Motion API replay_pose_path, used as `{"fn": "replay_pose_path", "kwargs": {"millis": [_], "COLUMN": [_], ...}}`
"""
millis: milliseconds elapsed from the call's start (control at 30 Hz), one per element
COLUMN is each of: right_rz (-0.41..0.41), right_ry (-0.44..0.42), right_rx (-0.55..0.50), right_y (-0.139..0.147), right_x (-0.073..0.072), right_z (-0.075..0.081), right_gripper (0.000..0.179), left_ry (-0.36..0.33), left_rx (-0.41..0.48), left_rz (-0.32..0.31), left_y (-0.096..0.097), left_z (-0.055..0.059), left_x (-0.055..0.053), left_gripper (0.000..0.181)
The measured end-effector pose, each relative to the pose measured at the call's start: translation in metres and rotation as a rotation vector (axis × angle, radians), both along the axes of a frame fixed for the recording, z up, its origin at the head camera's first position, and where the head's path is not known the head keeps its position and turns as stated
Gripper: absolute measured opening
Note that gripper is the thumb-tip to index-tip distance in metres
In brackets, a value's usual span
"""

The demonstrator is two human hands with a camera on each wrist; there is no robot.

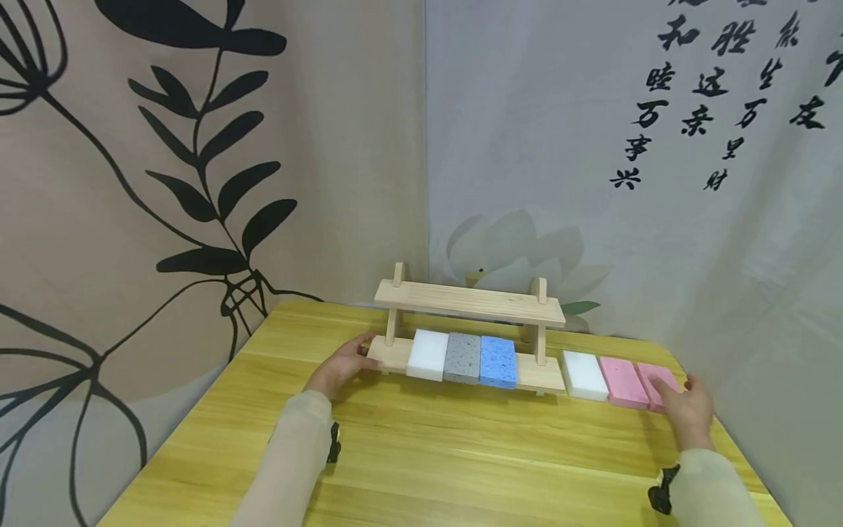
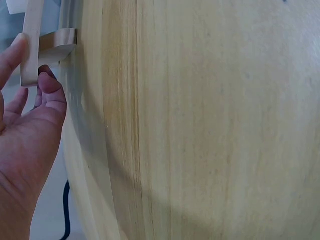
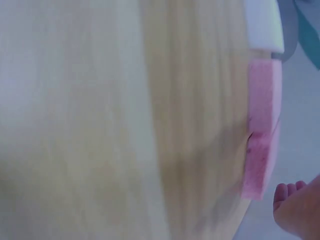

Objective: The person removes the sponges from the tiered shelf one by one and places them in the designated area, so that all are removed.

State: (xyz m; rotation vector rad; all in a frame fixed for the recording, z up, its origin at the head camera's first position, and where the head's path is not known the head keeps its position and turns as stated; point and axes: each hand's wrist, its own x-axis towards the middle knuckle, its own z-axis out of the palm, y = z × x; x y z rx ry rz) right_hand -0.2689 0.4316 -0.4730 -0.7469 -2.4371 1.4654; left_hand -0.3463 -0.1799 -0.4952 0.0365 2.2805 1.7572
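My left hand (image 1: 339, 369) grips the left end of a small two-tier wooden rack (image 1: 461, 298), at its lower board (image 2: 31, 50). Lying side by side on that lower board are a white sponge (image 1: 428, 355), a speckled grey sponge (image 1: 463, 358) and a speckled blue sponge (image 1: 497, 361). At the table's right side, my right hand (image 1: 690, 413) is at the rightmost pink sponge (image 1: 648, 375), its thumb overlapping it in the head view. In the right wrist view the hand (image 3: 302, 212) appears beside this pink sponge (image 3: 257, 170), fingers loosely bent.
Another pink sponge (image 1: 622, 382) and a second white sponge (image 1: 585, 375) lie in line on the wooden table (image 1: 448, 454), right of the rack. Printed cloth (image 1: 342, 146) hangs behind the table. A dark cable (image 2: 66, 210) hangs beyond the table edge.
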Motion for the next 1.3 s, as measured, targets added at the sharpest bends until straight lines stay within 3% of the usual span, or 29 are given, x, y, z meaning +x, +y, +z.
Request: {"fn": "replay_pose_path", "kwargs": {"millis": [367,867,1300], "right_rz": [-0.021,-0.039,0.046], "right_ry": [0.134,0.226,0.298], "right_rx": [-0.046,-0.016,0.019], "right_y": [-0.035,-0.072,-0.120], "right_x": [-0.013,-0.019,-0.015], "right_z": [0.016,0.015,0.012], "right_gripper": [0.089,0.083,0.078], "left_ry": [0.011,0.006,0.010], "left_rx": [-0.032,-0.046,-0.027], "left_rz": [0.001,-0.012,-0.003], "left_y": [0.002,0.002,0.003], "left_z": [0.000,0.003,0.003], "left_x": [0.001,0.001,0.002], "left_gripper": [0.088,0.088,0.088]}}
